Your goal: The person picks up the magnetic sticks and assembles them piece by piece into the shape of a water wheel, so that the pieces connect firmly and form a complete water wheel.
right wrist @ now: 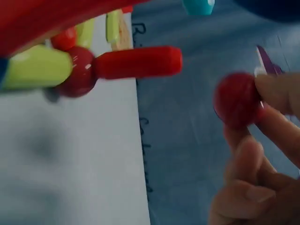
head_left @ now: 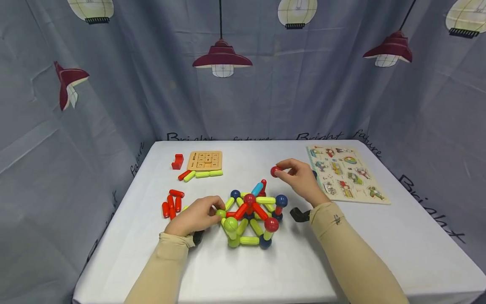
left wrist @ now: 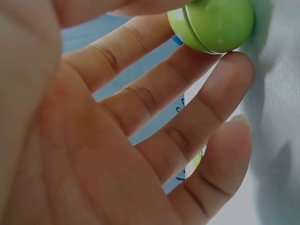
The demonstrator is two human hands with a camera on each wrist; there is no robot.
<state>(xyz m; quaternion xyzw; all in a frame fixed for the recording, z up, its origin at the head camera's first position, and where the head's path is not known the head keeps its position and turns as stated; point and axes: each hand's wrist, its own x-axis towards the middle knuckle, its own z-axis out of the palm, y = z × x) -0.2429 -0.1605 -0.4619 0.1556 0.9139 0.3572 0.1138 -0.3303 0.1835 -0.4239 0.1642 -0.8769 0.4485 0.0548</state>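
A structure of balls and short rods, in red, lime, dark blue and light blue, stands mid-table; a red ball (head_left: 249,199) tops its middle. My left hand (head_left: 197,215) holds the lime ball (head_left: 221,213) at its left side; in the left wrist view thumb and fingers surround this green ball (left wrist: 218,23). Raised behind the structure's right side, my right hand (head_left: 301,179) pinches a loose red ball (head_left: 275,171) between thumb and fingers. In the right wrist view that red ball (right wrist: 238,100) is apart from a red rod (right wrist: 140,62) that stands upright on the structure's far side.
Several loose red rods (head_left: 178,204) lie left of my left hand. Behind them are lime rods (head_left: 203,174), a red block (head_left: 177,161) and a wooden number puzzle (head_left: 205,161). A picture puzzle board (head_left: 345,173) lies at the right, on the white table (head_left: 379,245).
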